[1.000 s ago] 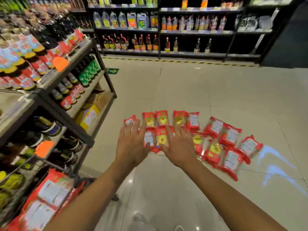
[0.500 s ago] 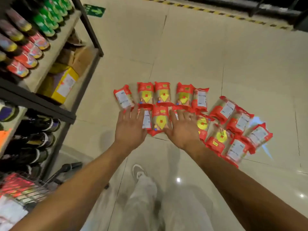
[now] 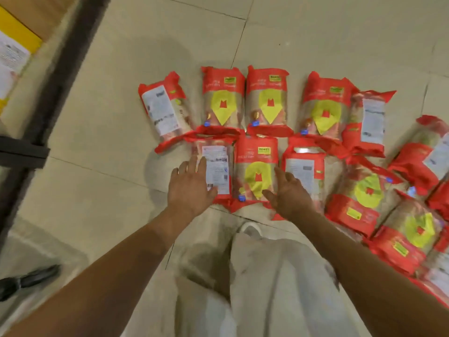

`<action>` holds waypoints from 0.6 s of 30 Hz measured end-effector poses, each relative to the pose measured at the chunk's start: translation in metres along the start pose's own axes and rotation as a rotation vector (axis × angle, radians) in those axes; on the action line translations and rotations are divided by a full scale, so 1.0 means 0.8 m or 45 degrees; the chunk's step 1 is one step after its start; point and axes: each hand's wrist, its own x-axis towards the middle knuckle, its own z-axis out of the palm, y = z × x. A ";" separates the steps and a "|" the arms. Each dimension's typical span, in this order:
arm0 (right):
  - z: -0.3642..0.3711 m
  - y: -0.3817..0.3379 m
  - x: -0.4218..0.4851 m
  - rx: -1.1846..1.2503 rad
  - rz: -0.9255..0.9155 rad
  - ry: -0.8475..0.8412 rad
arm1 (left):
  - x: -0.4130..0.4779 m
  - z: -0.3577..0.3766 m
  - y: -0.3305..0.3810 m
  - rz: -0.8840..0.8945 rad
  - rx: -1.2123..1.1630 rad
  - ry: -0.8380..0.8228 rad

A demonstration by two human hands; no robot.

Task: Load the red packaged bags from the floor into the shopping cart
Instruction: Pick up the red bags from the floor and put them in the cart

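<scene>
Left hand (image 3: 190, 188) and right hand (image 3: 290, 194) outstretched, fingers spread, empty, flanking front bag (image 3: 256, 176).

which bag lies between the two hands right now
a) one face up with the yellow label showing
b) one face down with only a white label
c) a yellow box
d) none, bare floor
a: the bag between the left hand and the right hand shows its yellow label with a red mark, while the bag to its left shows a white printed label.
</scene>
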 end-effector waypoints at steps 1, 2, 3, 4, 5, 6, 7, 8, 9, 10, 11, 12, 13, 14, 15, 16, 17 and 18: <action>0.020 0.010 0.033 0.069 0.025 -0.001 | 0.029 0.027 -0.003 -0.051 -0.069 -0.004; 0.039 0.020 0.065 0.153 0.054 0.002 | 0.056 0.054 -0.007 -0.113 -0.139 -0.024; 0.055 0.027 0.094 0.245 0.093 0.009 | 0.080 0.078 -0.012 -0.194 -0.224 -0.049; 0.070 0.035 0.120 0.342 0.134 0.029 | 0.101 0.101 -0.018 -0.297 -0.336 -0.076; 0.085 0.042 0.141 0.434 0.183 0.061 | 0.120 0.125 -0.026 -0.415 -0.483 -0.096; 0.099 0.049 0.158 0.519 0.223 0.097 | 0.135 0.144 -0.033 -0.528 -0.673 -0.111; 0.111 0.055 0.172 0.600 0.248 0.137 | 0.146 0.161 -0.039 -0.620 -0.886 -0.118; 0.121 0.061 0.183 0.680 0.253 0.172 | 0.153 0.173 -0.045 -0.693 -1.101 -0.105; 0.128 0.064 0.189 0.754 0.261 0.188 | 0.157 0.183 -0.049 -0.743 -1.275 -0.093; 0.134 0.067 0.192 0.833 0.273 0.197 | 0.158 0.187 -0.053 -0.778 -1.379 -0.090; 0.136 0.067 0.193 0.908 0.295 0.201 | 0.157 0.188 -0.055 -0.803 -1.424 -0.083; 0.136 0.068 0.190 0.960 0.317 0.198 | 0.153 0.185 -0.055 -0.823 -1.436 -0.074; 0.133 0.067 0.183 0.987 0.327 0.200 | 0.146 0.177 -0.053 -0.830 -1.428 -0.053; 0.126 0.063 0.172 0.993 0.326 0.216 | 0.136 0.166 -0.051 -0.840 -1.395 -0.033; 0.115 0.057 0.156 0.983 0.320 0.236 | 0.122 0.151 -0.048 -0.846 -1.362 -0.012; 0.100 0.051 0.137 0.970 0.298 0.256 | 0.105 0.132 -0.045 -0.850 -1.350 0.011; 0.080 0.041 0.112 0.960 0.276 0.269 | 0.084 0.109 -0.042 -0.850 -1.359 0.039; 0.055 0.029 0.086 0.953 0.244 0.279 | 0.061 0.082 -0.039 -0.843 -1.379 0.076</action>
